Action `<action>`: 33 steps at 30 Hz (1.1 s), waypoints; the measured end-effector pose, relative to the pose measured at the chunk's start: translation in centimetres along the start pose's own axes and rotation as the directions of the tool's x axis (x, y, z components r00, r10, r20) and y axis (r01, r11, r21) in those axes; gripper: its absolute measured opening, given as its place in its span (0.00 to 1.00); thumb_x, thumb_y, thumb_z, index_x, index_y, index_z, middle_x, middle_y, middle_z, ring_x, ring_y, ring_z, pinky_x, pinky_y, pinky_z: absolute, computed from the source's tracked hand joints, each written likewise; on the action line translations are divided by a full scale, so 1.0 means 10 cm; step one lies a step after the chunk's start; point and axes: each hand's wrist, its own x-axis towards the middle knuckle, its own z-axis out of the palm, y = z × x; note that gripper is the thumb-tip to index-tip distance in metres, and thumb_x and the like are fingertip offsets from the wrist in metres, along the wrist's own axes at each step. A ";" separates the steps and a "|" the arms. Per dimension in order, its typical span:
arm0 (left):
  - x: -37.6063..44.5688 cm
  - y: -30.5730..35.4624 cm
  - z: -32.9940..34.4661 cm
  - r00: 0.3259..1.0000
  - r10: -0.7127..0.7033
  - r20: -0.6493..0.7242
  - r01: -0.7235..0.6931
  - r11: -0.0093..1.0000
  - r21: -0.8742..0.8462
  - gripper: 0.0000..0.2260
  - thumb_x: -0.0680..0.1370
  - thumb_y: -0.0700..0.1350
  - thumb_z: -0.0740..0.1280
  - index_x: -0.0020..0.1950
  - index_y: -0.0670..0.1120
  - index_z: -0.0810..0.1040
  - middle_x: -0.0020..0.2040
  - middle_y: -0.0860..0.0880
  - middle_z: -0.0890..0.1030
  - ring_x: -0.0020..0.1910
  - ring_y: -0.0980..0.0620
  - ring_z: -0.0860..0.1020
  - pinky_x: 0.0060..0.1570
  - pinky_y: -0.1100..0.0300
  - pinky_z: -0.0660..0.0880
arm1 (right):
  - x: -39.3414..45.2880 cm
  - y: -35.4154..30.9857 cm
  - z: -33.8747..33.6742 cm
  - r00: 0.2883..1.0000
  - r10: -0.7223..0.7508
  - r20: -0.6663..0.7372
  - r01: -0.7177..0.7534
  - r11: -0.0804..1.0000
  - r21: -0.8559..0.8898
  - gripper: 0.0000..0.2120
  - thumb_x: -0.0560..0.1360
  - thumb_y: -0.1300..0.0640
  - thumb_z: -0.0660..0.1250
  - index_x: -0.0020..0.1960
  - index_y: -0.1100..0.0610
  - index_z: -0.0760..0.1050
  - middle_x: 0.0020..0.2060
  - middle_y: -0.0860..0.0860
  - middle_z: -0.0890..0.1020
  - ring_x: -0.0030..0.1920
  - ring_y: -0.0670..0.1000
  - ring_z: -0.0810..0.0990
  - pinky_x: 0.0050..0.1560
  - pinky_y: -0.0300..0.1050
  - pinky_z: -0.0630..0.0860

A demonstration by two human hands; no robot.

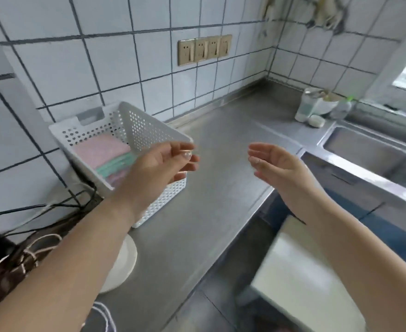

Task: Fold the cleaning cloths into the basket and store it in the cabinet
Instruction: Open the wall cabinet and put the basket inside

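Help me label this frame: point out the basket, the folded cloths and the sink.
basket (149,127): head view, on its perforated right wall.
folded cloths (101,149): head view, on the pink top cloth inside the basket.
sink (364,152): head view, on the bare steel floor of the basin.

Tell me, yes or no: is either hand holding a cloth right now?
No. The left hand and right hand hover empty above the counter, while the folded cloths lie in the basket.
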 end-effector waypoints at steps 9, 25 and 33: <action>-0.13 -0.16 1.19 0.919 -0.020 0.394 0.035 0.999 -0.031 0.09 0.79 0.39 0.60 0.50 0.50 0.78 0.42 0.54 0.83 0.43 0.57 0.81 0.53 0.55 0.74 | -1.13 0.18 -1.02 0.934 0.100 -0.343 -0.132 0.989 -0.071 0.10 0.75 0.55 0.67 0.56 0.47 0.77 0.51 0.42 0.82 0.53 0.41 0.80 0.61 0.47 0.76; -1.91 0.43 3.21 0.091 0.137 0.986 0.079 0.986 -0.144 0.15 0.72 0.49 0.66 0.57 0.47 0.78 0.49 0.50 0.83 0.51 0.52 0.81 0.59 0.53 0.74 | -4.36 -0.41 -1.24 0.326 0.061 -0.943 -0.211 0.977 -0.010 0.08 0.74 0.57 0.69 0.51 0.46 0.77 0.50 0.43 0.81 0.53 0.40 0.79 0.54 0.40 0.74; -3.08 0.56 3.92 -0.157 0.174 0.972 0.115 0.981 -0.157 0.07 0.78 0.43 0.63 0.50 0.51 0.80 0.45 0.52 0.84 0.48 0.54 0.81 0.57 0.53 0.74 | -5.44 -0.61 -1.21 0.018 0.046 -0.999 -0.230 0.972 0.041 0.09 0.75 0.56 0.67 0.54 0.46 0.77 0.52 0.44 0.80 0.57 0.42 0.78 0.61 0.46 0.75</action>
